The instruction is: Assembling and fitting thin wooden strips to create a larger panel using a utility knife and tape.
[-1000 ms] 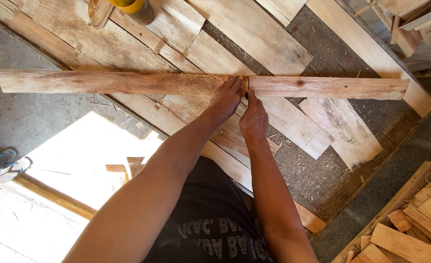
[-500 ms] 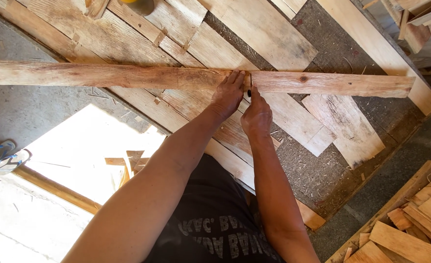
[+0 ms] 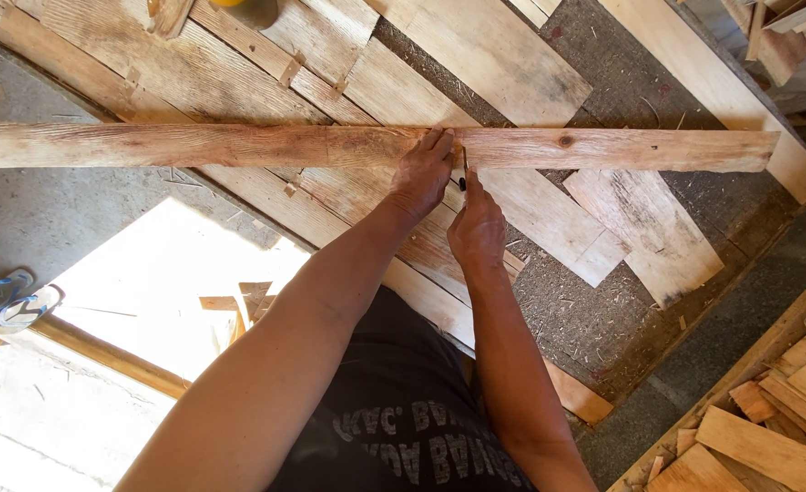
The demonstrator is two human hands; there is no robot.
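Weathered wooden plank (image 3: pixel 239 146), laid across the boards (image 3: pixel 476 55) on the floor, is pinned flat near its middle by the left hand (image 3: pixel 421 173) while a dark pen (image 3: pixel 463 178), pinched in the right hand (image 3: pixel 478 228), is brought against its near edge, both hands barely shifted since half a second earlier.

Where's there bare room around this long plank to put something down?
Bare concrete floor lies left, under the long plank's left end, above the sandals. Sawdust-strewn ground is free right of the right hand. Crowded: the boards beyond the left hand, and the wood scraps lower right.
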